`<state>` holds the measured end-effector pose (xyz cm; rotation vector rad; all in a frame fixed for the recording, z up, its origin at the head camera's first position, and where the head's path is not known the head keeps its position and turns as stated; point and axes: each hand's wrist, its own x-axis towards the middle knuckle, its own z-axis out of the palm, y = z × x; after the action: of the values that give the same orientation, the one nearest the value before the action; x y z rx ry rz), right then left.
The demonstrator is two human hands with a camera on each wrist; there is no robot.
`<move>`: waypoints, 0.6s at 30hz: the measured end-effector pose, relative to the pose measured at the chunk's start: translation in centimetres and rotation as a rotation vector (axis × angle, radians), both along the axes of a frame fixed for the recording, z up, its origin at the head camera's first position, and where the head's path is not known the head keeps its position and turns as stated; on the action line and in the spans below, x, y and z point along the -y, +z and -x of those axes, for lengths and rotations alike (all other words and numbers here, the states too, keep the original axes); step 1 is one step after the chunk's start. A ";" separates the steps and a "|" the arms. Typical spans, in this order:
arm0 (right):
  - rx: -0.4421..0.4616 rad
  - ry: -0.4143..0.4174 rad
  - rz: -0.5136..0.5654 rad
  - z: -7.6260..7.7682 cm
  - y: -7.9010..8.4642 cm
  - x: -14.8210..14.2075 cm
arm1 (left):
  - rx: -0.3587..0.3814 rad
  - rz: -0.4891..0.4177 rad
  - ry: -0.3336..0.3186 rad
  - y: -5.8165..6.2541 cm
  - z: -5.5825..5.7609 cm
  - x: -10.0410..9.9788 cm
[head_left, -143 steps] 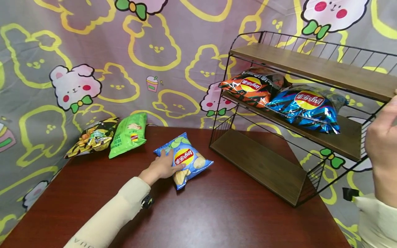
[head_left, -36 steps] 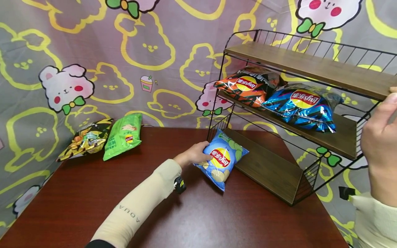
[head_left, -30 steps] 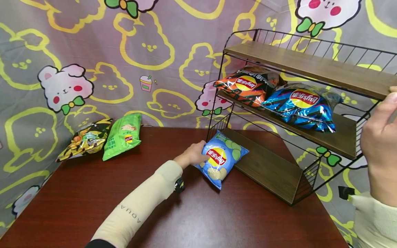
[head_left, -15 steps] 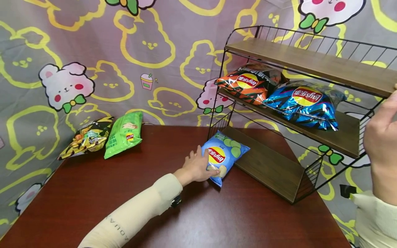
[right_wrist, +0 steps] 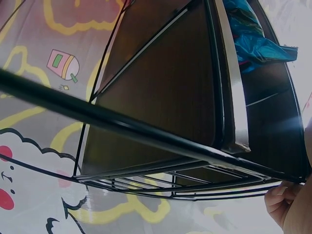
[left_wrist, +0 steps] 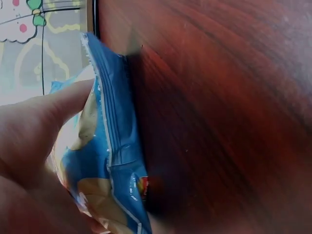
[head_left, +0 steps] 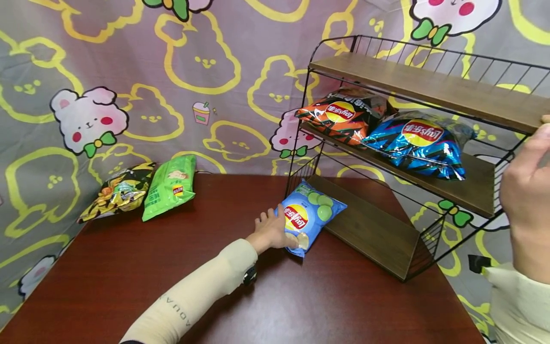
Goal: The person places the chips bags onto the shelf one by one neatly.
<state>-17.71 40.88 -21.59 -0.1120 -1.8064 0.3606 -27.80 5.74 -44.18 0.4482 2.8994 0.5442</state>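
A light-blue chip bag lies at the left end of the rack's bottom shelf. Its right corner overlaps that board in the head view; whether it rests on it I cannot tell. My left hand touches the bag's near left side, fingers spread and thumb along the lower front. The left wrist view shows that thumb against the bag's printed face beside the seam. At the far right, my right hand grips the upper right corner of the wire rack; some of its fingers are hidden.
On the rack's middle shelf sit an orange chip bag and a shiny blue chip bag. At the table's back left lie a green chip bag and a black-and-yellow bag. Patterned cloth hangs behind the dark red table.
The light-blue bag has travelled right from mid-table to the rack's lower left, carried by my left hand. That hand's fingers have since loosened and spread. My right hand has stayed on the rack.
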 end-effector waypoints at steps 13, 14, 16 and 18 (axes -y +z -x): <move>0.018 0.016 -0.022 0.2 0.0 0.2 | -0.050 -0.080 -0.108 -0.9 0.9 1.5; 0.014 0.017 -0.022 0.2 0.0 0.2 | -0.067 -0.081 -0.118 -0.9 0.8 1.6; 0.007 0.028 -0.012 0.3 -0.1 0.3 | -0.104 -0.090 -0.132 -0.7 0.8 1.8; -0.004 0.036 -0.001 0.3 -0.1 0.3 | -0.140 -0.098 -0.139 -0.4 0.8 1.8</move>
<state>-18.01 40.61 -21.70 -0.0785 -1.8061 0.3855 -28.56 3.90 -44.62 0.7229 2.9519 0.6591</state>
